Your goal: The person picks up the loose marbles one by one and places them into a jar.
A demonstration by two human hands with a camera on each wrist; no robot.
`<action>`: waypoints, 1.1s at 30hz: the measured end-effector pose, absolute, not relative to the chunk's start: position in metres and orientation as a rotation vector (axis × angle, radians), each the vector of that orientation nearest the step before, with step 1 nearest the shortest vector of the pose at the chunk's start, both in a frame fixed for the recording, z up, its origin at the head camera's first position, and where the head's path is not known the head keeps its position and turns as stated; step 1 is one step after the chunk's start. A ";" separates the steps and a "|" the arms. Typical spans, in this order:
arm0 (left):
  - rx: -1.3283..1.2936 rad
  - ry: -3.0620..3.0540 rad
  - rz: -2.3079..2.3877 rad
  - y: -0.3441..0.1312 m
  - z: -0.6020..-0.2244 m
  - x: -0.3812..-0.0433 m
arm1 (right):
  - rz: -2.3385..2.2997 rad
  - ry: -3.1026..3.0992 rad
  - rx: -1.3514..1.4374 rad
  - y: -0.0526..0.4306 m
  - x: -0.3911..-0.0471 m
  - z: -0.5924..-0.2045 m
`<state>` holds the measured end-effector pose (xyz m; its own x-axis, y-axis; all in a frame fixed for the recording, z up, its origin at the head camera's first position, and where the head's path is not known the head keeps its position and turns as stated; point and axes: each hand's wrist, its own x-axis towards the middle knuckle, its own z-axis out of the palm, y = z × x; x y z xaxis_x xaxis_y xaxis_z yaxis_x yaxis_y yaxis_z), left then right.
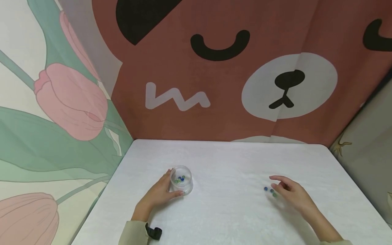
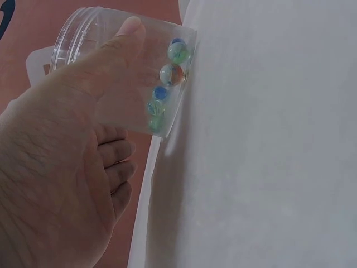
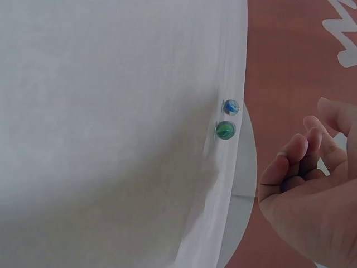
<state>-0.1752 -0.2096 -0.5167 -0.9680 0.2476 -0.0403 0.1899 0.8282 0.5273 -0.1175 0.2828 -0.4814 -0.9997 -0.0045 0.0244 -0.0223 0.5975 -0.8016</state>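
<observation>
My left hand [image 1: 159,191] grips the side of a clear plastic jar [image 1: 189,185], thumb in front and fingers behind. The jar stands upright on the table without a lid. Several marbles [image 2: 172,74] in blue, green and mixed colours lie on its bottom. Over the table's right side, my right hand [image 1: 292,194] hovers with thumb and index finger apart and the other fingers curled; nothing shows between them. Just left of that hand lie a blue marble [image 1: 265,189], another blue marble [image 1: 272,191] and a green marble [image 3: 225,130]. In the right wrist view, only two marbles can be made out.
A white cloth [image 1: 220,180] covers the table. Behind it hangs a brown backdrop [image 1: 226,119] with a bear's face, and a floral curtain [image 1: 70,102] stands along the left. Grey fabric [image 1: 367,143] borders the right side. A dark watch [image 1: 154,233] is on my left wrist.
</observation>
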 end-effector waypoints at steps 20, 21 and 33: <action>0.383 2.910 0.813 -0.209 -0.514 -0.175 | 1.236 -3.027 -0.050 0.302 -0.113 -0.489; 0.379 2.910 0.814 -0.209 -0.514 -0.175 | 1.242 -3.032 -0.055 0.302 -0.113 -0.489; 0.380 2.912 0.797 -0.209 -0.513 -0.172 | 1.236 -3.066 -0.122 0.302 -0.114 -0.488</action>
<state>-0.1721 -0.2091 -0.5133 -0.9640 0.2644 -0.0293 0.2126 0.8319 0.5126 -0.1144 0.3018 -0.4883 -0.9836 0.0062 -0.1804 0.1296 0.7200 -0.6817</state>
